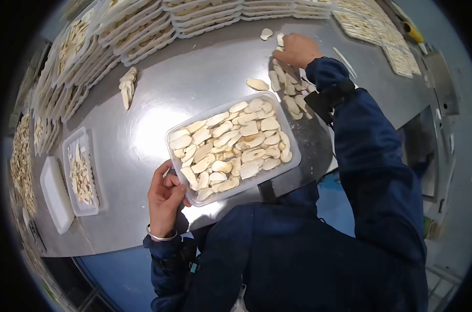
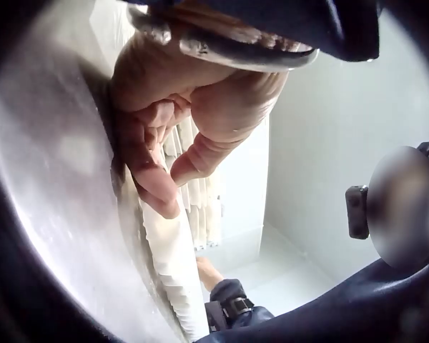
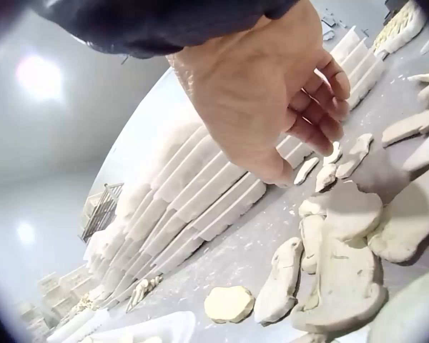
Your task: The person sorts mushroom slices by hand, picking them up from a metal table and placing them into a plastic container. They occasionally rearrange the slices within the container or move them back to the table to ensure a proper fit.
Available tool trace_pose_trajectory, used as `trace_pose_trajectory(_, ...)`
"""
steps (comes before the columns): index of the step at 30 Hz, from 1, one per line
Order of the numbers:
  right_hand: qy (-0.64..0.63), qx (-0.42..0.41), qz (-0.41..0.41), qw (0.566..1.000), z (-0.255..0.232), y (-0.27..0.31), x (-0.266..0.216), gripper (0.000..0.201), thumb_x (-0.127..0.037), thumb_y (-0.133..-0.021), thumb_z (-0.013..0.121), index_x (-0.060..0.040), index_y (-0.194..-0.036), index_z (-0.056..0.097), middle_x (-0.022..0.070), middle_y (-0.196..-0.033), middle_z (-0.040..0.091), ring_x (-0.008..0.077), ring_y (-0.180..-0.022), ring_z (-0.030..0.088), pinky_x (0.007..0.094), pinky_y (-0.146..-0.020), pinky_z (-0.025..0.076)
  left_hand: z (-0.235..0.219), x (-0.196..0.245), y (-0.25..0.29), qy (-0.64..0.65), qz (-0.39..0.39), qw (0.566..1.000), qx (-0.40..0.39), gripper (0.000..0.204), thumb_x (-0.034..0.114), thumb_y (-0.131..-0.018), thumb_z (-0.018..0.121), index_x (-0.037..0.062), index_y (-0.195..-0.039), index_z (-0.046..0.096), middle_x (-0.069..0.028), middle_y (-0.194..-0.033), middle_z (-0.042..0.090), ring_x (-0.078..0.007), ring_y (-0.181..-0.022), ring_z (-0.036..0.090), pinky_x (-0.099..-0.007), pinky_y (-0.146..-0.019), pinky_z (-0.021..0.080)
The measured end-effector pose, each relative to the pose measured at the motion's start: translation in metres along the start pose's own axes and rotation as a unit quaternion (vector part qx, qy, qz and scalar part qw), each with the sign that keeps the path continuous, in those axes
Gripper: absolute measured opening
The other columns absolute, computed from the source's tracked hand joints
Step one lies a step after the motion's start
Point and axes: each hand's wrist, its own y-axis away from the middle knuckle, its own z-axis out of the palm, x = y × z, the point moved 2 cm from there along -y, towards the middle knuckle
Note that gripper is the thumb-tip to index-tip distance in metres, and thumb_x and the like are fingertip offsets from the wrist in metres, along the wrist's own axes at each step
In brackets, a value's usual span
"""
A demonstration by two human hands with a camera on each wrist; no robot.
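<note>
A clear plastic tray (image 1: 297, 158) stands at the table's near edge, lined with pale mushroom slices (image 1: 223, 138). My left hand (image 1: 166, 200) grips its front left corner, thumb by the rim and fingers curled beside it; in the left wrist view that hand (image 2: 179, 121) pinches the tray's edge. Beyond the tray, my right hand (image 1: 298, 50) is over the far end of a loose heap of mushroom slices (image 1: 293, 104). In the right wrist view its fingers (image 3: 322, 107) are loosely bent, thumb apart, with small slices (image 3: 327, 171) just below them.
Stacked filled trays (image 1: 147, 31) line the table's back and left. A smaller tray of pieces (image 1: 81, 174) and a white lid-like tray (image 1: 57, 195) lie at left. A small clump of slices (image 1: 127, 87) sits at back left; slice-covered racks (image 1: 371, 31) stand at back right.
</note>
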Motion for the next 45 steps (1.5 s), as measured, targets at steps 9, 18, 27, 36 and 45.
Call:
trace_pose_trajectory(9, 0.059, 0.013, -0.016, 0.998, 0.01, 0.001, -0.007, 0.039, -0.03, -0.072, 0.058, 0.0031, -0.091, 0.068, 0.0235, -0.096, 0.066, 0.0396, -0.091, 0.064, 0.0453, -0.082, 0.05, -0.004, -0.001, -0.001, 0.017, -0.009, 1.0, 0.0, 0.056, -0.007, -0.086, 0.056, -0.0044, -0.137, 0.036, -0.0067, -0.084, 0.059, -0.0095, -0.063, 0.058, -0.0211, -0.056, 0.051)
trace_pose_trajectory(18, -0.022, 0.036, -0.039, 0.998, 0.019, -0.009, 0.002, 0.03, -0.028, -0.073, 0.062, -0.0011, -0.086, 0.063, 0.0198, -0.091, 0.066, 0.0376, -0.087, 0.063, 0.0444, -0.077, 0.049, -0.004, -0.003, -0.002, 0.02, -0.006, 1.0, -0.004, 0.055, -0.007, -0.086, 0.056, -0.0036, -0.138, 0.036, -0.006, -0.084, 0.058, -0.0083, -0.063, 0.059, -0.0197, -0.055, 0.052)
trace_pose_trajectory(27, -0.038, 0.033, -0.042, 0.998, 0.018, -0.011, -0.003, 0.02, -0.021, -0.075, 0.061, -0.0036, -0.084, 0.059, 0.019, -0.081, 0.063, 0.0379, -0.08, 0.061, 0.0448, -0.072, 0.048, -0.003, -0.001, -0.001, 0.023, -0.009, 1.0, -0.005, 0.055, -0.005, -0.088, 0.058, -0.0027, -0.138, 0.036, -0.0046, -0.083, 0.057, -0.0079, -0.064, 0.057, -0.0195, -0.056, 0.05)
trace_pose_trajectory(36, -0.078, 0.061, -0.161, 0.982, 0.017, -0.009, -0.003, 0.024, -0.02, -0.075, 0.064, -0.002, -0.088, 0.055, 0.0173, -0.086, 0.06, 0.037, -0.082, 0.059, 0.043, -0.072, 0.046, -0.004, -0.001, -0.002, 0.011, -0.018, 1.0, -0.006, 0.055, -0.007, -0.087, 0.057, -0.0018, -0.139, 0.037, -0.0033, -0.083, 0.055, -0.0071, -0.063, 0.056, -0.0199, -0.056, 0.05)
trace_pose_trajectory(45, -0.029, 0.037, -0.091, 0.995, 0.024, -0.013, 0.01, 0.028, -0.025, -0.074, 0.066, -0.0004, -0.084, 0.057, 0.0185, -0.083, 0.061, 0.0376, -0.081, 0.06, 0.0429, -0.071, 0.046, 0.004, 0.003, -0.006, 0.011, -0.02, 1.0, -0.013, 0.055, -0.005, -0.087, 0.059, -0.0016, -0.138, 0.039, -0.0021, -0.081, 0.054, -0.0072, -0.062, 0.056, -0.0207, -0.054, 0.048)
